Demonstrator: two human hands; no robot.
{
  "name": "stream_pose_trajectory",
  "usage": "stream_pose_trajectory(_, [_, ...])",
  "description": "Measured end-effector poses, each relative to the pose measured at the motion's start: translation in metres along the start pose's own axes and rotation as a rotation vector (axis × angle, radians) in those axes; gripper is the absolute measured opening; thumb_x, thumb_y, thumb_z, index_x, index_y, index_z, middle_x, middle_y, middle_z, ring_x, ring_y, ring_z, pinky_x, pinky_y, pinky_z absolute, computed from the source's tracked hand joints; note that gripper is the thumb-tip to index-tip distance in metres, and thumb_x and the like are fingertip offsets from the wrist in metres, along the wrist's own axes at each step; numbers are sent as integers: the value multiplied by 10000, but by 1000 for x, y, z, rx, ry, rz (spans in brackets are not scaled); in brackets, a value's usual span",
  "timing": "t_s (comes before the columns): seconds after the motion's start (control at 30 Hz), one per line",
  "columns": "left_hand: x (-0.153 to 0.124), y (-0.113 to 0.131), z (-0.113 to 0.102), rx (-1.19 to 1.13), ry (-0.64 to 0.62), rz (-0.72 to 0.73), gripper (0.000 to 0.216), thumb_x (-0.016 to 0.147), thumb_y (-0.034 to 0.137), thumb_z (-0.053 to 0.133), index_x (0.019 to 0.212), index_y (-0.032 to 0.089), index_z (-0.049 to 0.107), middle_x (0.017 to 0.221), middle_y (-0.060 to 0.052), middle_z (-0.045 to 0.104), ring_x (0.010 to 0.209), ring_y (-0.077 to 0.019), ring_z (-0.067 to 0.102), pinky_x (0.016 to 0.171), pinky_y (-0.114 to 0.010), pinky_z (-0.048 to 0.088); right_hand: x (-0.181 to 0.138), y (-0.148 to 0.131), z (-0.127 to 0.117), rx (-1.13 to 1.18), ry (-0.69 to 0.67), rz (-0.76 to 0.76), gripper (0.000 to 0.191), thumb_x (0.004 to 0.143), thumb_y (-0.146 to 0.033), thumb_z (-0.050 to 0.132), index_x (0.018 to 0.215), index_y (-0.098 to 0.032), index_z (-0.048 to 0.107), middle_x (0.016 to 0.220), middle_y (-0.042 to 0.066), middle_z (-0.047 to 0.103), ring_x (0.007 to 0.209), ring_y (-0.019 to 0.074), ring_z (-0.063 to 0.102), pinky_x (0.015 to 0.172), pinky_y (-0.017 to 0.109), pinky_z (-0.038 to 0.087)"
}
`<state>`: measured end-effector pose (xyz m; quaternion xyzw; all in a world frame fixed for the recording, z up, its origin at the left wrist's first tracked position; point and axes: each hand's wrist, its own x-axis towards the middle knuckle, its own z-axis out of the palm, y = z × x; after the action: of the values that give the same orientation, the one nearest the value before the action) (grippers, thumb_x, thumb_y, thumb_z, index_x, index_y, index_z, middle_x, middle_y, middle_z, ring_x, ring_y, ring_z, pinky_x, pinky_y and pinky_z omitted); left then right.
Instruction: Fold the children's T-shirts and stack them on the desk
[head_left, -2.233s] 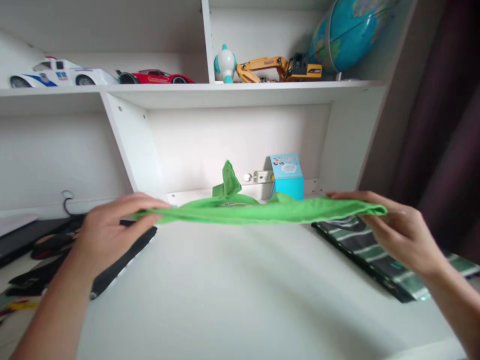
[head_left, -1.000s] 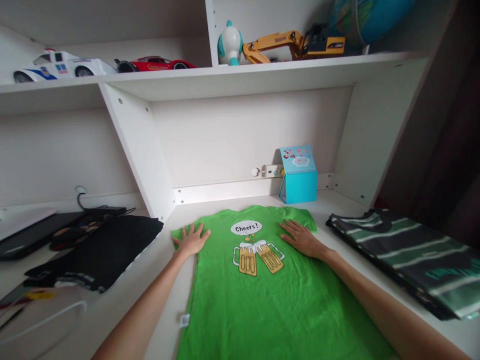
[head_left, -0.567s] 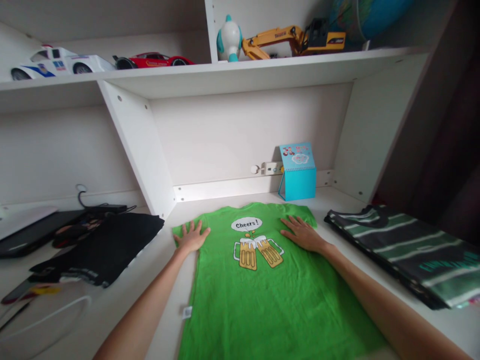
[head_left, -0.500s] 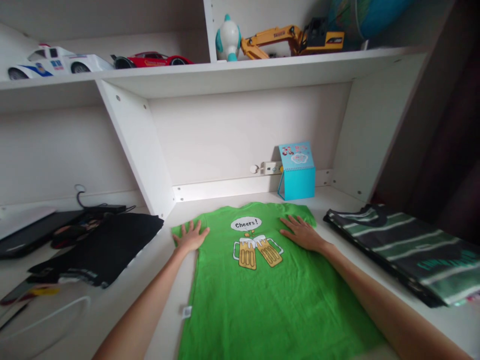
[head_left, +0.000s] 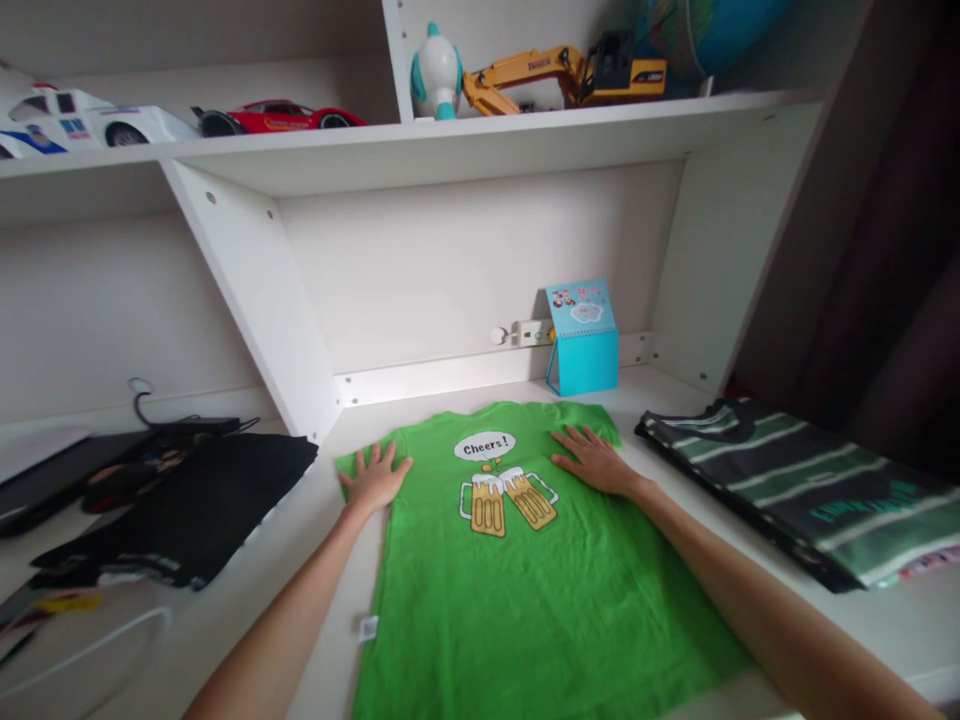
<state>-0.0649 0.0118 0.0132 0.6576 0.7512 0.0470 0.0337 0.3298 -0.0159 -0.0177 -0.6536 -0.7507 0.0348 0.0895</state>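
Note:
A green T-shirt (head_left: 480, 600) with a "Cheers!" print and two beer mugs lies spread on the white desk, its neck end toward the back. My left hand (head_left: 375, 480) rests on its left sleeve, fingers spread and flat. On the upper right of the shirt lies my right hand (head_left: 596, 462), also flat with fingers apart. Neither hand grips the cloth. A small white label sticks out from the shirt's left side seam.
To the right is a stack of folded shirts (head_left: 795, 480), a striped one on top. Folded black clothing (head_left: 187, 510) lies left, beside a laptop (head_left: 67, 480) and a cable. A blue desk calendar (head_left: 586, 362) stands behind the shirt. Toys, including an excavator (head_left: 562, 80), line the shelf above.
The camera view has turned slightly, so the scene sits a little farther left. Both hands stay flat on the T-shirt in nearly the same places.

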Motion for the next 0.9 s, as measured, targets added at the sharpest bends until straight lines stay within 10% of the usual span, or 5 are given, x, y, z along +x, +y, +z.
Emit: stream_pose_trajectory(0.9, [1,-2,5,-10,54,30,730,777,697,147,1401,326,221,1484,-21,121,1335,-364,77,970,-686,71,3,4,8,-12,20,-26,730,814,-699,164,1399,-277,273,1464,60,212,1331,327,144,1026,522,227])
